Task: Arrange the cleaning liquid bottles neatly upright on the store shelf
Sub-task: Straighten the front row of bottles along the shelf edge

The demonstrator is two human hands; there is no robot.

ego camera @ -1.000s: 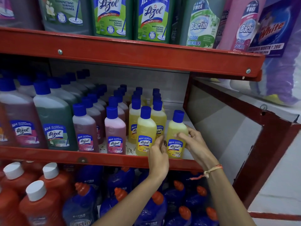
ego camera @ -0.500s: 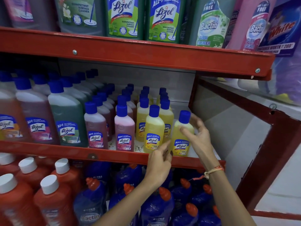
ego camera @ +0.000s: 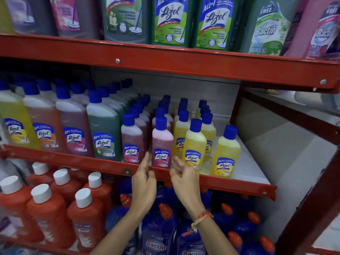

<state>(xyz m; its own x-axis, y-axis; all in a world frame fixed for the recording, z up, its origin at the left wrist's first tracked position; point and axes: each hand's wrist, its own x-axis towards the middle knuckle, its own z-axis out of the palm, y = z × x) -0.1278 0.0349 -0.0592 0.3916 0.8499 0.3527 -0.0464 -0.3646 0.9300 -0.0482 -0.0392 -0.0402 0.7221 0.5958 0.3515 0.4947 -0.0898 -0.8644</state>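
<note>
Small blue-capped Lizol bottles stand upright in rows on the middle red shelf point(ego camera: 211, 183). At the front stand a pink bottle point(ego camera: 162, 142), a darker pink bottle point(ego camera: 131, 142) to its left, a yellow bottle point(ego camera: 195, 146) to its right and a lone yellow bottle point(ego camera: 226, 153) at the far right. My left hand point(ego camera: 143, 183) and my right hand point(ego camera: 184, 179) hover in front of the shelf edge, on either side of the pink bottle's base. Both have fingers apart and hold nothing.
Larger Lizol bottles point(ego camera: 103, 133) fill the middle shelf's left side. Big Lizol and Bactin refills point(ego camera: 171, 21) line the top shelf. Below stand red bottles with white caps point(ego camera: 46, 208) and blue Bactin bottles point(ego camera: 160, 232). A red frame post point(ego camera: 312, 205) closes the right side.
Both hands have let go of the far-right yellow bottle and moved left to flank the front pink bottle. The view has shifted left as well.
</note>
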